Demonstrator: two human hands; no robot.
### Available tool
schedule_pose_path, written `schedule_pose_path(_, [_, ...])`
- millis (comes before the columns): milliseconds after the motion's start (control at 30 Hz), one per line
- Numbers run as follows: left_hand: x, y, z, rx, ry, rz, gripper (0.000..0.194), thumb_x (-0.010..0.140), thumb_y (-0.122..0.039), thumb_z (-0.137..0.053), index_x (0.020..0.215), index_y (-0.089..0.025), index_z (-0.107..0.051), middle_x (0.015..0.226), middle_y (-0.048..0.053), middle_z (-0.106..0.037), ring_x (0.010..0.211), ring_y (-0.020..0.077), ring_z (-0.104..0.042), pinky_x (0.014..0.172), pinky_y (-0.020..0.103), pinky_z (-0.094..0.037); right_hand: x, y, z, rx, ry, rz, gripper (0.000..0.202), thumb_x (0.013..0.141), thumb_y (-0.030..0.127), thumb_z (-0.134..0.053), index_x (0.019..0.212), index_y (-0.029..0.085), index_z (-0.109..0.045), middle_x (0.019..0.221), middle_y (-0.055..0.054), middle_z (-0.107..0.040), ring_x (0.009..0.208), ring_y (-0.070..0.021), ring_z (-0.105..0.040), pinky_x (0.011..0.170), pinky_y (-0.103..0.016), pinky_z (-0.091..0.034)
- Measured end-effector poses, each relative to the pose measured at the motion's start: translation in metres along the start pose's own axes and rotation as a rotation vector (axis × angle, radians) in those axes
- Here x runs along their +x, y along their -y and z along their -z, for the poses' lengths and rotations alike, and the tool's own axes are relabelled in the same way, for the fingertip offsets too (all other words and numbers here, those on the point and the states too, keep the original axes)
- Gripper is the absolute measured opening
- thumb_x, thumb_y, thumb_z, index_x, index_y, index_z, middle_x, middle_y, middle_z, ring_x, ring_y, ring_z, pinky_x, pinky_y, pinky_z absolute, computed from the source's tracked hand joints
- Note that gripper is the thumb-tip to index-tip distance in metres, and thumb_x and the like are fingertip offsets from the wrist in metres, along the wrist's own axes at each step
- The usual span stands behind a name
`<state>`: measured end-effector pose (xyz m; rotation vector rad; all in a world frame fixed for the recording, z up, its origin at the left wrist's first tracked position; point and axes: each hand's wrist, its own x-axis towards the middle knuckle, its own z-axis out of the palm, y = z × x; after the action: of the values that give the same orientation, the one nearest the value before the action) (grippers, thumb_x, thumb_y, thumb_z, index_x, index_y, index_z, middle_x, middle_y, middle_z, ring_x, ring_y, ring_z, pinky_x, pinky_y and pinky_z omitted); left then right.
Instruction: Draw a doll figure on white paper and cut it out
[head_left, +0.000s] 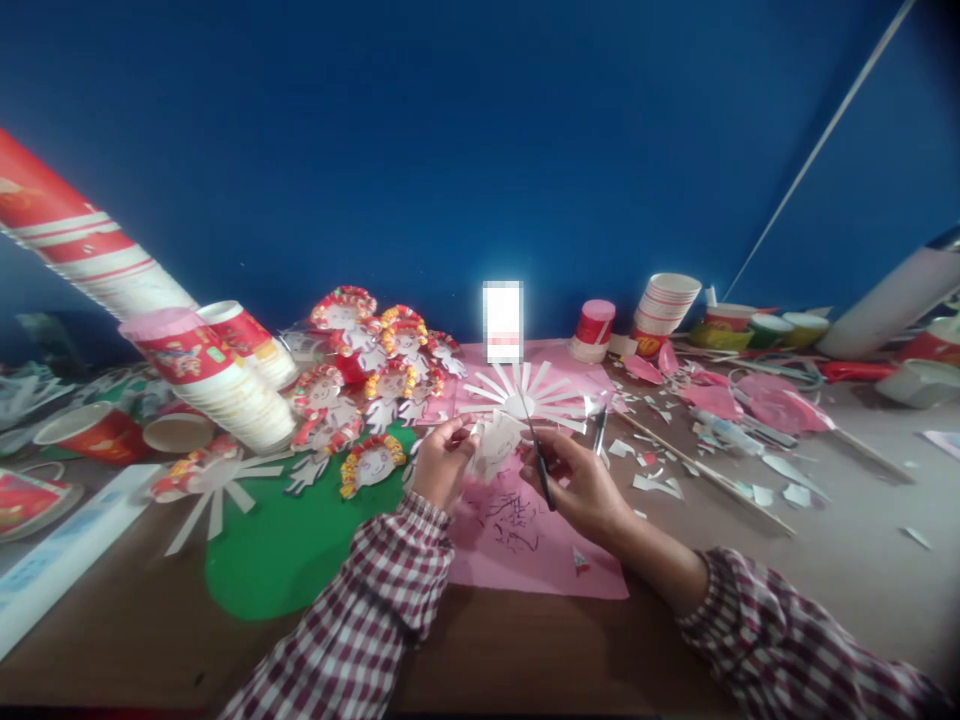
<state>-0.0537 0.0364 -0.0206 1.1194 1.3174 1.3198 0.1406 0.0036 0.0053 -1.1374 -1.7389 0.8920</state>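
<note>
My left hand (444, 465) pinches a small piece of white paper (496, 447) with a drawing in dark lines on it. Beside it, my right hand (581, 485) is closed around a pair of scissors (541, 466) with dark handles, its blades pointing up and away by the paper's right edge. Whether the blades touch the paper I cannot tell. Below both hands lies a pink sheet (480, 560) with dark scribbles. Just beyond them is a paper cup cut into white strips that fan out flat (519, 405).
Paper-doll figures with red and yellow curled trim (373, 466) cluster at the left on a green sheet (262, 560). Stacked paper cups (217, 380) lean further left. Paper scraps (660, 486), a wooden stick (712, 475) and pink paper pieces (780, 405) lie at the right. A blue wall (480, 150) stands behind.
</note>
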Motion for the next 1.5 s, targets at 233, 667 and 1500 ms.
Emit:
schedule_pose_path(233, [0.001,-0.006,0.000,0.048,-0.027,0.031,0.031,0.064,-0.028,-0.070,0.091,-0.015,-0.069,0.071,0.001,-0.066,0.058,0.0104,-0.054,0.052,0.021,-0.041,-0.003,-0.001,-0.001,0.089,0.304,-0.024,0.038,0.081,0.037,-0.062,0.113,0.016,-0.063,0.071,-0.002,-0.062,0.059,-0.0115,-0.054,0.053,-0.022,-0.044])
schedule_pose_path(667, [-0.004,-0.014,-0.004,0.013,-0.075,0.036,0.025,0.064,-0.030,-0.070,0.084,-0.015,-0.065,0.045,-0.008,-0.046,0.039,0.0069,-0.038,0.039,0.021,-0.028,-0.001,-0.004,-0.002,0.190,0.481,-0.158,0.035,0.080,0.045,-0.062,0.093,0.014,-0.069,0.062,-0.002,-0.062,0.051,-0.0108,-0.052,0.047,-0.021,-0.041])
schedule_pose_path(1500, [-0.007,-0.002,-0.013,-0.193,0.013,-0.004,0.032,0.065,-0.026,-0.074,0.093,-0.016,-0.063,0.079,0.000,-0.065,0.067,0.0090,-0.058,0.061,0.020,-0.044,0.002,-0.006,-0.002,0.438,0.414,-0.231,0.034,0.076,0.041,-0.070,0.091,0.016,-0.052,0.062,0.004,-0.051,0.050,-0.0065,-0.042,0.046,-0.018,-0.034])
